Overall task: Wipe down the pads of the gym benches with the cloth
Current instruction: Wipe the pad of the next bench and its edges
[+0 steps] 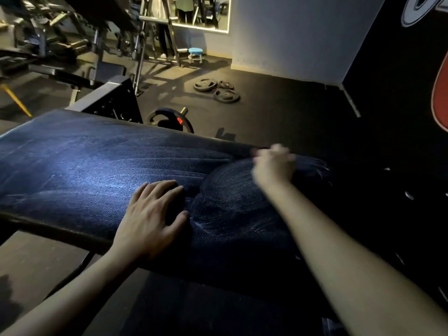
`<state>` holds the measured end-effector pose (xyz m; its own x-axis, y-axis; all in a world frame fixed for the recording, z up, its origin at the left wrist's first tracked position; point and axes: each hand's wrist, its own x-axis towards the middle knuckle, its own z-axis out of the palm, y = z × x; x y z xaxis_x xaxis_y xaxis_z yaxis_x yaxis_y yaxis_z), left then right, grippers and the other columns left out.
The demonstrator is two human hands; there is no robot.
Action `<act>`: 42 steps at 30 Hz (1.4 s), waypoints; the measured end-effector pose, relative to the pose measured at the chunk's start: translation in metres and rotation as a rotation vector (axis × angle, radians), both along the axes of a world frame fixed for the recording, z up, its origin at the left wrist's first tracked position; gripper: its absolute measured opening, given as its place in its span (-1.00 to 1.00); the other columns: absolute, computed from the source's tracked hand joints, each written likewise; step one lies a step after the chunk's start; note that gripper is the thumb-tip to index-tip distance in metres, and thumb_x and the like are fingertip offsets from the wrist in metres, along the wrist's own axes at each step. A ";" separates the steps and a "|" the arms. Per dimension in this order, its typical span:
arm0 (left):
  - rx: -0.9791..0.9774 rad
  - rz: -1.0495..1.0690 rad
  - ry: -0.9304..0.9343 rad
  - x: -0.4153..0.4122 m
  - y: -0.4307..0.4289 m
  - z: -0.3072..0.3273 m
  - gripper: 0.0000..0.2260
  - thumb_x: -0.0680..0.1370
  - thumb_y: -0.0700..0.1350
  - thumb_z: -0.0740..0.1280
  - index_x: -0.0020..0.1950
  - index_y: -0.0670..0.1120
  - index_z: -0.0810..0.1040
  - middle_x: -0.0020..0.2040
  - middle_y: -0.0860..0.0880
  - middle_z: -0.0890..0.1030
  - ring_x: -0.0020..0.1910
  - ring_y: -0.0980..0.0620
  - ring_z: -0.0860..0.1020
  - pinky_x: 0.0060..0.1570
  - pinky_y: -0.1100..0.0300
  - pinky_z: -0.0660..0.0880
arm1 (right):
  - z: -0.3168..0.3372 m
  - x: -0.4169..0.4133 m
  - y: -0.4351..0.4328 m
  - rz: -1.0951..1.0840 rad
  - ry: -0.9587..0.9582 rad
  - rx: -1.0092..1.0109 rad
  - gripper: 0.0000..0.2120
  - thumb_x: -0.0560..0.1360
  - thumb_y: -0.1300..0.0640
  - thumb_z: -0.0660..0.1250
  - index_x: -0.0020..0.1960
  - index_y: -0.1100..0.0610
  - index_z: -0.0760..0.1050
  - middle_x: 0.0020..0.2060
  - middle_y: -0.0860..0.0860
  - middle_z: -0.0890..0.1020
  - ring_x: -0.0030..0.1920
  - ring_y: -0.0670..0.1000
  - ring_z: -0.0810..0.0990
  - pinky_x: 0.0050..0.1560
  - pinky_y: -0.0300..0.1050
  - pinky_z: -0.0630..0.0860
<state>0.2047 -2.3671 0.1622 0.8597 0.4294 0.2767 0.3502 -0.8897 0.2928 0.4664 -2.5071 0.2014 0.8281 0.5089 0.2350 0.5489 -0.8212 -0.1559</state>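
A long dark blue bench pad (97, 166) runs across the view, streaked with wet wipe marks. My left hand (151, 219) rests flat on the pad near its front edge, fingers spread. My right hand (274, 166), blurred by motion, is at the far right end of the pad. Its fingers are curled over a dark cloth (314, 167) that lies against the pad surface. The cloth is hard to make out in the shadow there.
Three weight plates (217, 89) lie on the rubber floor beyond the bench, and another plate (169, 121) stands just behind the pad. A second bench (72, 76) and racks stand at back left. A blue stool (196, 54) stands by the mirror. A black wall (400, 93) runs along the right.
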 end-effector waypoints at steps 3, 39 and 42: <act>0.000 -0.007 -0.014 -0.003 -0.001 0.000 -0.48 0.53 0.26 0.21 0.37 0.03 0.57 0.40 0.06 0.52 0.42 0.00 0.44 0.56 -0.06 0.13 | -0.012 -0.109 0.048 0.454 -0.018 -0.027 -0.83 0.54 0.07 0.32 0.06 0.08 0.62 0.04 0.13 0.56 0.06 0.16 0.51 0.06 0.03 0.37; -0.058 -0.013 -0.049 -0.007 -0.002 0.005 -0.51 0.52 0.11 0.12 0.33 -0.03 0.61 0.37 0.03 0.57 0.38 0.00 0.50 0.58 -0.02 0.12 | -0.014 -0.155 -0.002 0.516 -0.084 0.072 -0.83 0.53 0.01 0.32 0.07 0.01 0.60 -0.02 0.05 0.56 0.01 0.10 0.51 0.00 0.03 0.38; -0.064 -0.002 -0.057 -0.008 -0.001 0.005 -0.51 0.52 0.10 0.10 0.31 -0.03 0.62 0.37 0.03 0.57 0.39 -0.01 0.50 0.57 -0.06 0.13 | -0.007 -0.121 -0.076 0.340 -0.180 0.012 -0.85 0.55 -0.02 0.32 0.06 -0.02 0.60 -0.06 0.02 0.57 -0.03 0.11 0.54 -0.02 0.03 0.39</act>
